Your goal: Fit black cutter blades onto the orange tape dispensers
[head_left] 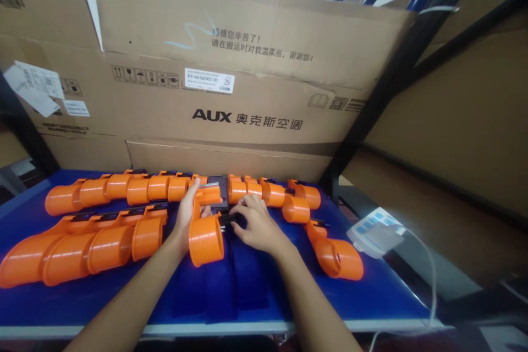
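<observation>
Beyond both hands stands a big cardboard box (247,93) printed "AUX" with Chinese characters beside it, a second printed line of Chinese higher up, handling pictograms, and a white sticker (209,80) whose small print cannot be read apart from a "25". Further paper labels (37,88) hang on the cardboard off to the left, too blurred to read.

The left hand (186,214) is closed around the neck of an orange plastic housing (205,234), which stands on the blue table (247,286) between the two hands, its round open mouth facing the person. The right hand (258,225) lies with fingers curled on a small black part (231,220) at the housing's side — whether it pinches or only presses cannot be told.

Rows of like orange housings (94,245) lie left of the left hand, more in a row (136,188) beyond it, and others (336,256) right of the right hand. Further right sits a pale device (376,234) with blue squares, its white cable (432,280) running off the frame's lower edge.
</observation>
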`<state>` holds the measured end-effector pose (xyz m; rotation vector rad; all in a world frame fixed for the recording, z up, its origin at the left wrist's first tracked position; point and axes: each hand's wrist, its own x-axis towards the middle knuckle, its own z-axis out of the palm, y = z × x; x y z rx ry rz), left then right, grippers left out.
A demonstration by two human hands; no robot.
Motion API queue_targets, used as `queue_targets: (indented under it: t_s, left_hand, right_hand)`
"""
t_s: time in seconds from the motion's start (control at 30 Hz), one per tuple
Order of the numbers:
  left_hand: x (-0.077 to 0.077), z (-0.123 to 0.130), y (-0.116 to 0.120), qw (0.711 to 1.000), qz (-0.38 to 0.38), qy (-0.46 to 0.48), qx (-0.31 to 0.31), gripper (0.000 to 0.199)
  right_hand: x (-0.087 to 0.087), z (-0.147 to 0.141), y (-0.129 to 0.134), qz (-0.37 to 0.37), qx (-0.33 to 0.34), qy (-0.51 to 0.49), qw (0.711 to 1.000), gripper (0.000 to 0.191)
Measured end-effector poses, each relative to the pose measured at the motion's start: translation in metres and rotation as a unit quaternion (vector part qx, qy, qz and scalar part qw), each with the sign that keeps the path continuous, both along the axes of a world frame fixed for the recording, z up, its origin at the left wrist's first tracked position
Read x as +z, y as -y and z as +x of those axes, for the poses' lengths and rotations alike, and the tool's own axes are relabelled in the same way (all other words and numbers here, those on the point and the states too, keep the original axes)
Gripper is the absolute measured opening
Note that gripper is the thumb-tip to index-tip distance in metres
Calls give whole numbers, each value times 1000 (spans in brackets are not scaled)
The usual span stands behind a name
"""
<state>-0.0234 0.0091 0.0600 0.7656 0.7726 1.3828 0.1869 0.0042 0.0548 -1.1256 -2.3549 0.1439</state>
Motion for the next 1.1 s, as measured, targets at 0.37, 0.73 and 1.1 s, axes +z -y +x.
queue_targets:
  t_s: [0.37,0.73,1.1]
  left_hand:
    - [1,20,8,997,26,-37,60,49]
    - [-6,28,14,995,54,-83,18,47]
    - [-15,29,14,986,101,-132,-26,44]
  right_hand:
    - [9,-5,-1,21,-7,-115,993,10]
    - [6,-17,2,-67,-6,-301,951,23]
    - [5,-16,-4,-119,-7,-380,917,29]
